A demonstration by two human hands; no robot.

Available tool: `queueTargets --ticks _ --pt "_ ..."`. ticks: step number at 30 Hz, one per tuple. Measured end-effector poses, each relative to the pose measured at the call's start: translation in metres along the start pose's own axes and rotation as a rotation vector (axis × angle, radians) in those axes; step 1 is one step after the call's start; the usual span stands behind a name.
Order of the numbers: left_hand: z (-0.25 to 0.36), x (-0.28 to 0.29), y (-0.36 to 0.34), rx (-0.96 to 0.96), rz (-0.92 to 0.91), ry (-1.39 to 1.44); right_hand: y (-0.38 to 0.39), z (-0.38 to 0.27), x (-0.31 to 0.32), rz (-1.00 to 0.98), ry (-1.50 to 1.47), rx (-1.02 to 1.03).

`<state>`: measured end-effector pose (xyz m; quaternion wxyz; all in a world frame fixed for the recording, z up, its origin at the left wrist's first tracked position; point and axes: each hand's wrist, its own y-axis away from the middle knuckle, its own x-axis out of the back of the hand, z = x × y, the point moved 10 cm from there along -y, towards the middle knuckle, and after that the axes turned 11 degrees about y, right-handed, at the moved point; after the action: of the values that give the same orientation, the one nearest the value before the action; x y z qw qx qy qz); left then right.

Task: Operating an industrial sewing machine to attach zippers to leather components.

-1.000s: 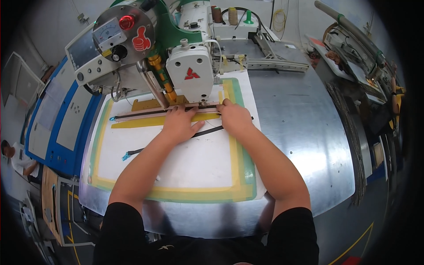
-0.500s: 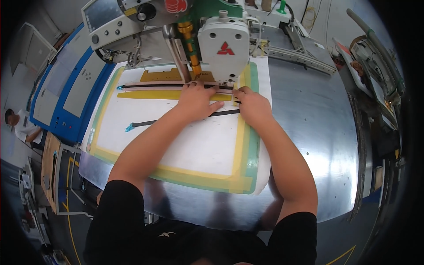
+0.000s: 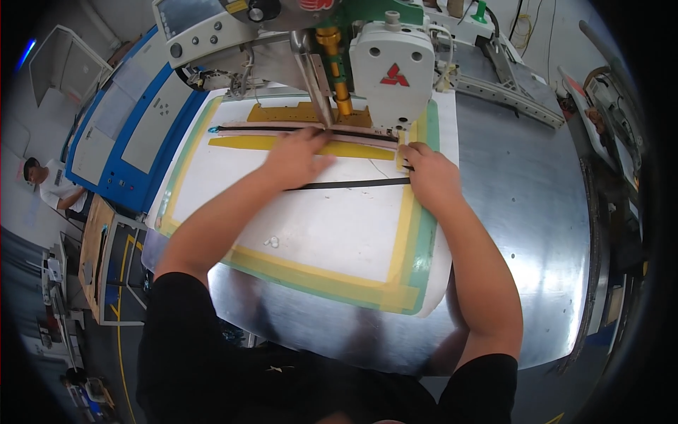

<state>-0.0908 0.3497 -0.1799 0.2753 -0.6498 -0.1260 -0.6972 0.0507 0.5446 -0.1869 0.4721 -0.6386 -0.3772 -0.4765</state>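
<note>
On the steel table [image 3: 537, 212] lies a white template board [image 3: 311, 226], edged in yellow and green tape, its long axis running left to right and its far edge tucked under the sewing machine [image 3: 381, 63]. Blue cabinets [image 3: 120, 134] stand off the table's left side; a control panel [image 3: 205, 32] sits at the machine's upper left. A grey rail [image 3: 519, 92] lies on the table to the right of the machine head, well apart from the board.

A pink strip [image 3: 268, 128] with a dark line along it runs left to right across the far part of the board, passing beneath the machine's foot. Just beside it, nearer the person, a yellow strip [image 3: 240, 143] lies parallel. A thin black strip [image 3: 353, 184] lies lower down, also left to right, its right end reaching the taped border.

Left hand [image 3: 296, 157] rests flat, fingers spread, pressing on the yellow strip and touching the pink one just below the needle bar [image 3: 337, 78]. Nothing is grasped. Right hand [image 3: 432, 177] lies palm down at the board's right border, fingertips on the tape by the right end of the pink strip; whether it pinches anything cannot be told. The machine head stands directly over the strips and hides their middle part. A small white scrap [image 3: 272, 242] lies on the board's bare centre.
</note>
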Motion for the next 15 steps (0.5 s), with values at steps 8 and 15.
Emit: queueTargets --ticks 8,15 --pt "-0.259 0.047 0.049 0.588 0.077 -0.207 -0.004 0.005 -0.004 -0.012 -0.053 0.009" --pt "-0.274 0.055 0.038 0.667 0.0 -0.347 -0.006 0.005 -0.003 -0.029 -0.066 -0.004"
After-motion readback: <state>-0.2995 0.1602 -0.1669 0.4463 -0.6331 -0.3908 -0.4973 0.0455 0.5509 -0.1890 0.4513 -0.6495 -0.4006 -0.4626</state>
